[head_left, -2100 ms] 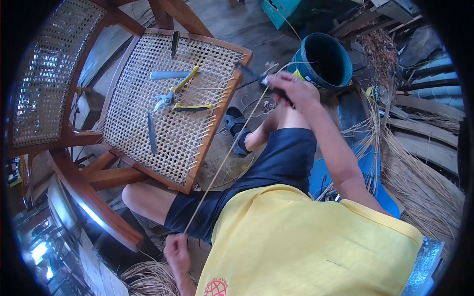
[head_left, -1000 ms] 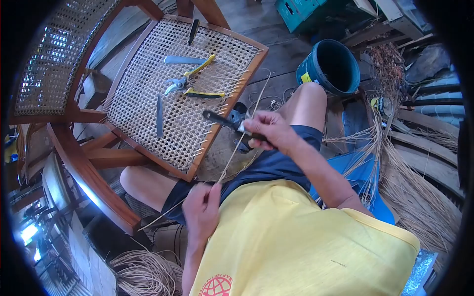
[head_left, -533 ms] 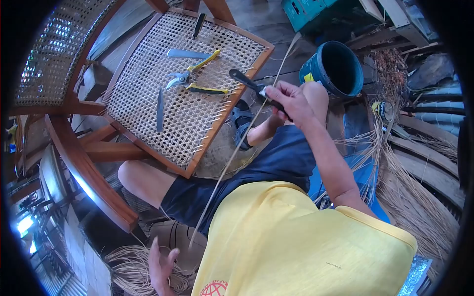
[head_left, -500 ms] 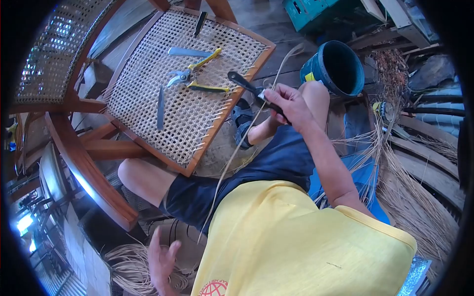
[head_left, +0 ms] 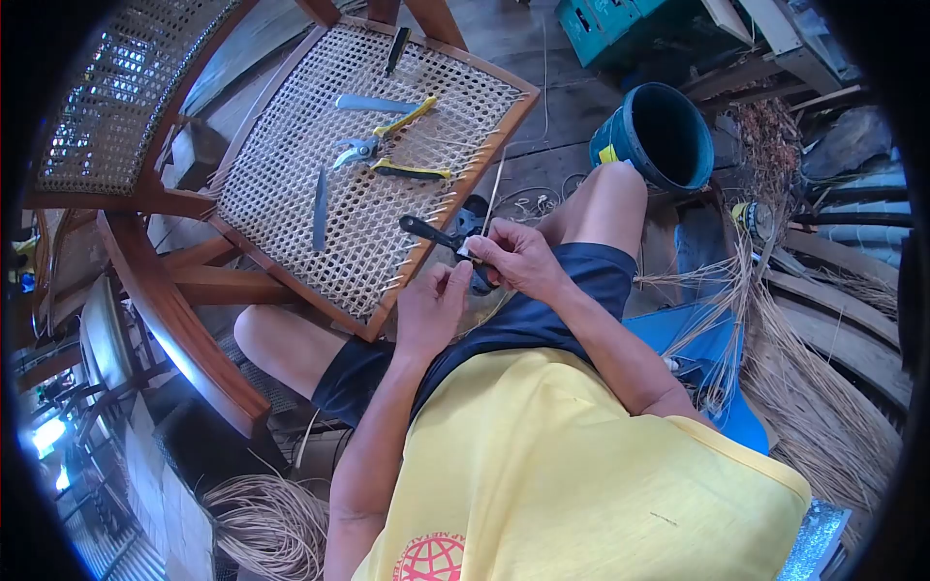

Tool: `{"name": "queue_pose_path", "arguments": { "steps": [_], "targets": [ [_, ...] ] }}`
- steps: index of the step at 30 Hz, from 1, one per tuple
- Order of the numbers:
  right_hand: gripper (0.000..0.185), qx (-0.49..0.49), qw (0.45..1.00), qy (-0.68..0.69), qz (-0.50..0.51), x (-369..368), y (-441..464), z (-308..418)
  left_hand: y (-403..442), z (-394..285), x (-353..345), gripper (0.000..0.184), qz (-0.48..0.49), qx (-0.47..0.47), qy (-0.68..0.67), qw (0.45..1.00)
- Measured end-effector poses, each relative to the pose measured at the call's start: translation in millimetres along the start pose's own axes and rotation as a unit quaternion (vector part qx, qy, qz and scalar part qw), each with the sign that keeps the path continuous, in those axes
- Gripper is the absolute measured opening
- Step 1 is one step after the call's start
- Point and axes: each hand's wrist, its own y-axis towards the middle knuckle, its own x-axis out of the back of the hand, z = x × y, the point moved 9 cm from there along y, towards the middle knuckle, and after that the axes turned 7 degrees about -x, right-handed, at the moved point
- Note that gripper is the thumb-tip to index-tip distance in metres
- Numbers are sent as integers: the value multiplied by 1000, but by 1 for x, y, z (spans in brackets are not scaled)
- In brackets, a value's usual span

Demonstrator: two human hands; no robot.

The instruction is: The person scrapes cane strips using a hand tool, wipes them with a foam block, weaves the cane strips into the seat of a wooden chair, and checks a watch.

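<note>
My right hand (head_left: 520,258) is closed round a black-handled tool (head_left: 432,232), its thumb pressed near the tool's pale middle. A thin cane strip (head_left: 497,184) rises from that spot. Close beside it, my left hand (head_left: 435,303) is pinched at the same spot, where the strip appears to run between its fingers. Both hands are just off the front rail of the chair with a woven cane seat (head_left: 291,194). On the seat lie yellow-handled pruning shears (head_left: 360,149), two flat blades (head_left: 373,103) and a black-handled tool (head_left: 396,50).
A green bucket (head_left: 635,136) stands beyond my right knee. Loose cane strands (head_left: 804,358) hang at the right over a blue surface (head_left: 678,334). A coil of cane (head_left: 266,523) lies at the lower left. A green crate (head_left: 605,34) is at the top.
My left hand has moved up from near the cane coil to my right hand and has closed. My right hand, with the tool, has come down and left, nearer my body.
</note>
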Motion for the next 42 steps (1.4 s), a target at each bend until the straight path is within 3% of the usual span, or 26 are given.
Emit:
{"name": "queue_pose_path", "arguments": {
  "steps": [1,3,6,8,10,11,13,15,18,20,22,24,26,28,30,32,33,34,35,36,40,42],
  "targets": [
    [31,0,1000,-2,-2,1,0,1,-1,-1,-3,32,2,-1,-2,1000],
    [30,-58,993,84,52,-6,-1,-5,-10,-33,9,32,-97,-167,74,978],
    [29,-85,992,74,56,7,1,7,-49,-40,28,27,-132,-157,41,978],
    [27,-44,999,20,-8,45,11,36,-90,-34,48,25,-129,-154,66,977],
    [26,-76,994,-6,-81,91,18,58,-140,-2,78,21,-109,-85,96,986],
    [25,-62,994,0,-92,116,28,65,-171,26,97,23,-131,-26,77,988],
    [21,-25,988,16,-154,167,39,82,-230,64,136,25,-167,18,136,976],
    [24,29,984,91,-153,207,48,92,-290,113,166,26,-176,59,174,967],
    [25,5,991,25,-131,178,45,87,-331,167,173,13,-128,147,194,961],
    [26,2,993,-5,-115,158,42,81,-309,125,172,45,-138,-60,342,928],
    [28,-2,994,-50,-95,126,32,78,-260,60,158,86,-83,149,197,965],
    [28,16,994,-53,-96,105,30,63,-213,-6,128,89,-3,129,51,990],
    [26,16,995,-37,-96,87,29,57,-156,-61,92,88,28,-43,-167,985],
    [26,24,995,-31,-89,73,28,49,-96,-67,57,82,14,-82,-250,965],
    [27,15,998,-9,-67,58,18,48,-22,-40,24,77,-33,-148,-103,983],
    [27,34,997,-5,-72,52,12,43,24,-23,-19,64,2,-84,-226,970],
    [27,48,996,0,-71,52,11,41,40,-16,-28,64,9,-88,-225,970],
    [26,60,996,14,-70,52,8,40,49,-20,-33,52,22,-102,-162,981],
    [26,60,995,17,-76,55,6,39,54,-21,-37,42,34,-116,-98,988],
    [26,53,996,22,-71,56,5,36,54,-19,-40,32,22,-116,-159,980],
    [26,0,998,46,-34,56,3,22,40,-27,-25,30,-4,-107,-20,994],
    [26,-20,997,76,14,50,0,24,14,-60,-10,28,-55,-235,33,970]
  ]
}}
